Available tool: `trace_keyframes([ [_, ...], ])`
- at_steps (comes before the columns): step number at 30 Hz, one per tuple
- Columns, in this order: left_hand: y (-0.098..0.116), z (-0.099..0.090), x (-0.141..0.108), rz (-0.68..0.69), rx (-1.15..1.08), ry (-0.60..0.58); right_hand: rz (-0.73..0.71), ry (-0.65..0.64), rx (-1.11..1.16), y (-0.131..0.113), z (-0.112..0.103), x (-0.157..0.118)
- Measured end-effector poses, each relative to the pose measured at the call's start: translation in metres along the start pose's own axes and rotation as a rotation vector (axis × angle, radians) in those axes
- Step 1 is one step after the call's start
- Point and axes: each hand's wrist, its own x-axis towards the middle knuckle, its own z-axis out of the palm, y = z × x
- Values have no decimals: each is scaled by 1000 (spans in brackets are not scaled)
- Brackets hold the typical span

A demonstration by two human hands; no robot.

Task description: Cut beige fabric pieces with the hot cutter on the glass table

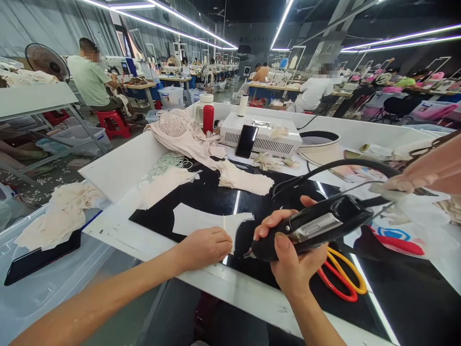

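My left hand rests with curled fingers on a white fabric piece with curved edges, laid on a glossy black board. Its fingertips are partly hidden, pressed together at the piece's lower right part. A narrow cream strip shows just above them. My right hand is wrapped around a black corded handheld tool with a thin pointed tip. The tip points left, close to my left fingertips and the right edge of the piece. Beneath the tool lie scissors with red and yellow handles.
Stacked cream fabric pieces lie behind the white piece. Further back are a phone, a vented white box and a red bottle. The tool's black cable arches at right. Clear bins stand left; people sit at sewing tables beyond.
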Motion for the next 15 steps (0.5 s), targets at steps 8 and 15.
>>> trace_keyframes([
  [8, 2, -2, 3, -52, -63, 9, -17, 5, 43, 12, 11, -1],
  [15, 2, 2, 1, -63, -105, 9, -1, 4, -12, 15, 12, -3],
])
